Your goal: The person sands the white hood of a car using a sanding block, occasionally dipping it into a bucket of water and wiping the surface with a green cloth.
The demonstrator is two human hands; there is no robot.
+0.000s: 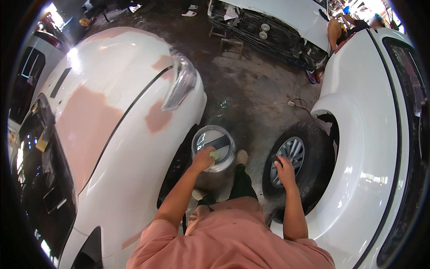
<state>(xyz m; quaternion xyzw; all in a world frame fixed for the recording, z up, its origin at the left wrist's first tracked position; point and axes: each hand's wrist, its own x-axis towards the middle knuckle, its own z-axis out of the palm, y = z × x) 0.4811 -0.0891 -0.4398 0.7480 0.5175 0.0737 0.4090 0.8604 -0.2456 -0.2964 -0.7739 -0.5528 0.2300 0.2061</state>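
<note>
My left hand (204,158) grips a light green item (214,156), perhaps a sponge or cloth, over a round bucket (213,137) with a dark strip across its inside or top; I cannot tell which. My right hand (285,170) has curled fingers around something small and dark that I cannot make out, in front of the alloy wheel and tyre (309,143) of a white vehicle. To my left stands a white car (112,193) with pinkish patches on its bonnet and fender and clear wrap over its headlight (181,83).
A white vehicle body (363,148) curves along my right. Ahead, another white car (286,18) has its front stripped, near a small stand (231,45). A person (336,31) is at the upper right. A cable (302,103) lies on the floor, with slippers (190,12) farther back.
</note>
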